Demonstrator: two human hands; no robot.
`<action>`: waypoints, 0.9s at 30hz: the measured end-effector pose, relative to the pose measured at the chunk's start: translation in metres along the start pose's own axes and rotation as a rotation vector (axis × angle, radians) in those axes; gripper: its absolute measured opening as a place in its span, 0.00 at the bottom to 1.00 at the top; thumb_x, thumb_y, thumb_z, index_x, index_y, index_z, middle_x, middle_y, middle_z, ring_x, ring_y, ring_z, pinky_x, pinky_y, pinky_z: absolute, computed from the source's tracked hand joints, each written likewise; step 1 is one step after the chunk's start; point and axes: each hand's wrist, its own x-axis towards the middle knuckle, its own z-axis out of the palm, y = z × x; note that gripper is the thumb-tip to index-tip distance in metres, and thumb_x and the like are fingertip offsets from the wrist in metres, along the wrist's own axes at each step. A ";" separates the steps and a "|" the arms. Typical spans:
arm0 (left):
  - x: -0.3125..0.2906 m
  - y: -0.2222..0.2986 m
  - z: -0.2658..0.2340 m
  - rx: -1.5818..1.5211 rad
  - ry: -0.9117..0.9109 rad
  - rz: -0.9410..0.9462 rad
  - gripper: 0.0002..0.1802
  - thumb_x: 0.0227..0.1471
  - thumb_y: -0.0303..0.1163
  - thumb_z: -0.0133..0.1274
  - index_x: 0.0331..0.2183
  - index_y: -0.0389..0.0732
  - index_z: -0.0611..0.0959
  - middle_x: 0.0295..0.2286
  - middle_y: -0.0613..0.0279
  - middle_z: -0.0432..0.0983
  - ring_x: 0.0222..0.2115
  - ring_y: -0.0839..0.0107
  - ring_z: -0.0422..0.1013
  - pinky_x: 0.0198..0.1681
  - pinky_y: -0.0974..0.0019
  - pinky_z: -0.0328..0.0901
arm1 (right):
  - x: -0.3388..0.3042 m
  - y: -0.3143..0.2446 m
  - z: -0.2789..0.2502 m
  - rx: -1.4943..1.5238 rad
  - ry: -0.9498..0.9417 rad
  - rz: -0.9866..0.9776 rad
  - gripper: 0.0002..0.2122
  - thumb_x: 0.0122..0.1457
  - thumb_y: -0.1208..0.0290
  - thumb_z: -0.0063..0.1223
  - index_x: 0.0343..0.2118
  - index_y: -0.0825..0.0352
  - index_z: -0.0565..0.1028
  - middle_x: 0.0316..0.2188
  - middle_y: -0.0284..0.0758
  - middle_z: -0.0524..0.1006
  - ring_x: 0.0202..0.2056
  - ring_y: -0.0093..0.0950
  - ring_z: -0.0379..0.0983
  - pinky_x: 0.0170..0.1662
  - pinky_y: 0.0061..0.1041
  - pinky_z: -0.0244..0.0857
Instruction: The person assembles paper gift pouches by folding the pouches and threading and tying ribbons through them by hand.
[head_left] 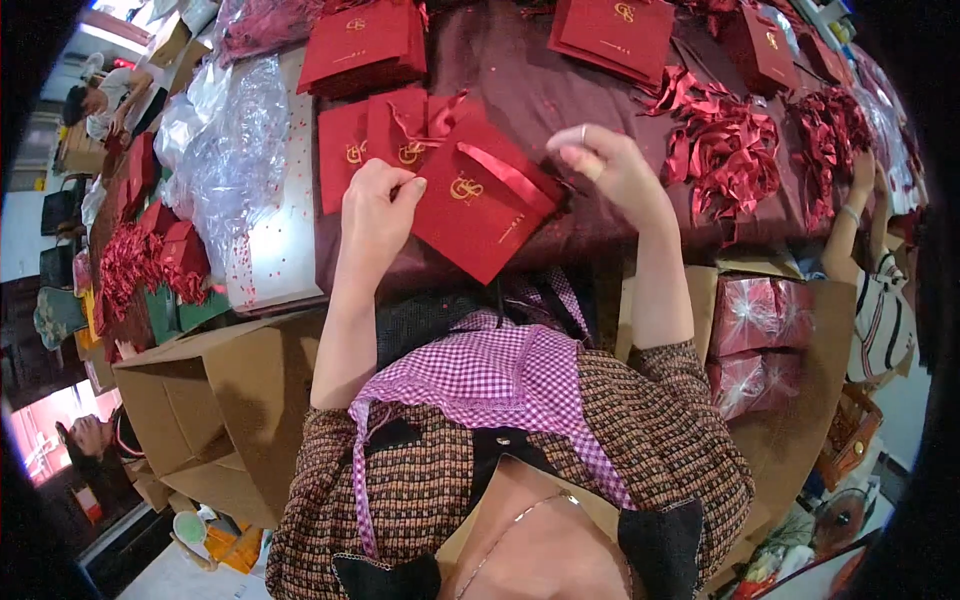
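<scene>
A red gift bag (pixel 475 225) with a gold emblem lies tilted in front of me at the table's near edge. My left hand (pixel 375 205) is closed on its left edge, thumb on the front. A shiny red ribbon (pixel 500 172) runs slantwise across the bag's upper right part. Just beyond the bag's right side, my right hand (pixel 615 175) is raised with its fingers curled together. Whatever lies between those fingertips, if anything, is too small to make out. Other flat red bags (pixel 340 130) with ribbon loops lie partly under the held one.
Stacks of red bags (pixel 360 48) stand farther back on the dark red tablecloth (pixel 490 70). Heaps of red ribbon (pixel 725 155) lie to the right, clear plastic wrap (pixel 235 140) to the left. Open cardboard boxes (pixel 250 390) flank me. A co-worker's arm (pixel 850 220) reaches in at the far right.
</scene>
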 end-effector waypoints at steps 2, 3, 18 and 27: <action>0.001 -0.003 -0.001 0.017 0.007 -0.025 0.07 0.43 0.28 0.59 0.24 0.34 0.79 0.21 0.55 0.71 0.26 0.58 0.70 0.32 0.60 0.65 | -0.013 0.010 0.004 -0.134 -0.034 -0.148 0.10 0.55 0.74 0.53 0.39 0.67 0.76 0.33 0.39 0.77 0.37 0.34 0.73 0.42 0.30 0.65; 0.002 -0.001 -0.002 0.017 0.002 -0.021 0.07 0.43 0.28 0.59 0.24 0.34 0.79 0.21 0.55 0.71 0.26 0.58 0.70 0.32 0.60 0.65 | -0.017 0.011 0.005 -0.274 -0.046 -0.216 0.11 0.53 0.74 0.53 0.40 0.67 0.76 0.33 0.40 0.76 0.38 0.38 0.71 0.43 0.33 0.64; 0.008 0.004 -0.006 -0.125 0.084 -0.177 0.08 0.49 0.29 0.56 0.27 0.33 0.80 0.19 0.52 0.75 0.20 0.69 0.71 0.26 0.66 0.64 | -0.048 -0.011 -0.031 0.795 0.046 0.121 0.09 0.54 0.78 0.54 0.38 0.71 0.75 0.29 0.34 0.76 0.30 0.23 0.73 0.33 0.18 0.66; 0.015 0.004 0.001 -0.176 0.036 -0.190 0.09 0.50 0.29 0.54 0.27 0.31 0.79 0.17 0.52 0.72 0.19 0.70 0.69 0.25 0.67 0.63 | -0.057 -0.012 -0.022 0.845 -0.042 -0.030 0.13 0.55 0.74 0.55 0.43 0.72 0.74 0.34 0.41 0.78 0.33 0.28 0.75 0.37 0.28 0.72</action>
